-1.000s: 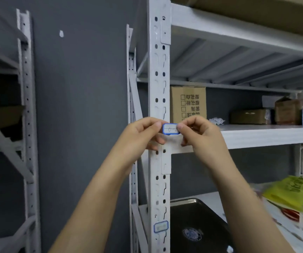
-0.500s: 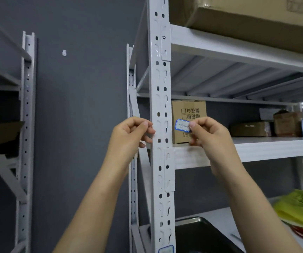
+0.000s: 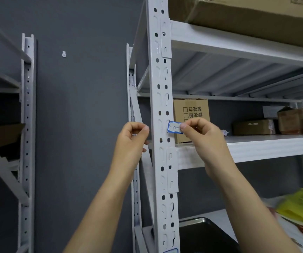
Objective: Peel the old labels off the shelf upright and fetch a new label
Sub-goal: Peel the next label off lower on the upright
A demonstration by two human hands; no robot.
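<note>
The right hand [image 3: 201, 137] pinches a blue-edged label [image 3: 174, 127] between thumb and forefinger, holding it at the right edge of the upright [image 3: 162, 99], in front of a box [image 3: 191, 108]. The label looks lifted off the metal (whether its left edge clings there cannot be told). The left hand [image 3: 131, 143] is clenched just beside the upright's left edge, and nothing shows in its grip. So the first peel seems done, or nearly so. Lower on the upright, at the bottom of the view, a second label [image 3: 170, 250] is stuck on and has yet to come off. No new label is in sight, so fetching one is left as well; the task looks about a third done.
</note>
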